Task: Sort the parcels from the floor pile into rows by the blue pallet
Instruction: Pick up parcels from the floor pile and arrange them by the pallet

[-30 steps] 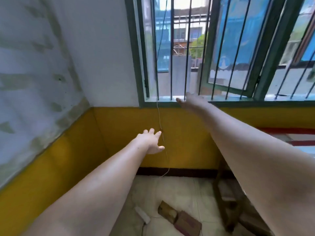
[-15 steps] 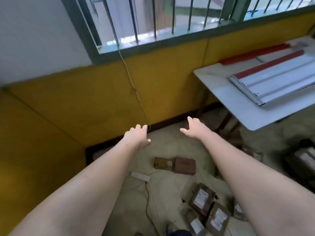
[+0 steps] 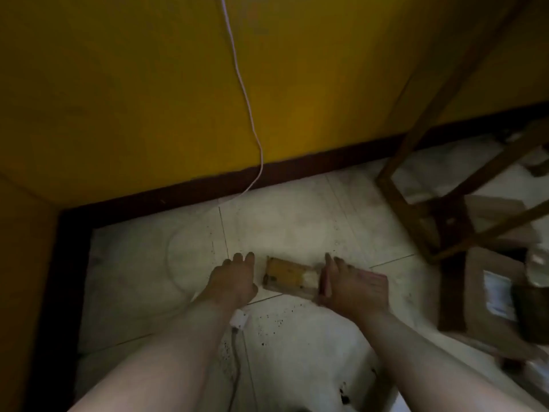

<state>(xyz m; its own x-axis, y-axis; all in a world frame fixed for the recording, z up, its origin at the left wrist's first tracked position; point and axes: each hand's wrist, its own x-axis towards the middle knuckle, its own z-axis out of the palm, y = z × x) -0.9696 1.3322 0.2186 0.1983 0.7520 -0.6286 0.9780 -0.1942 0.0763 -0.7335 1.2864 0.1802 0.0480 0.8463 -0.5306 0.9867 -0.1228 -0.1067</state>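
A small brown parcel [image 3: 286,276] lies flat on the pale floor tiles near the wall. My left hand [image 3: 233,282] hovers just left of its left end, fingers straight, a narrow gap between them. My right hand [image 3: 355,288] lies with straight fingers over the parcel's right end, hiding whatever is beneath the palm. A larger cardboard parcel [image 3: 490,295] with a white label sits at the right, under the table. No blue pallet is in view.
A white cable [image 3: 252,120] hangs down the yellow wall to the floor. A white plug block [image 3: 239,319] with its cord lies by my left wrist. Wooden table legs [image 3: 416,221] stand at the right. The room corner with dark skirting [image 3: 71,227] is on the left.
The view dropped from the window to the floor. Both hands came down from wall height to the brown parcel, the left beside its left end and the right over its right end.
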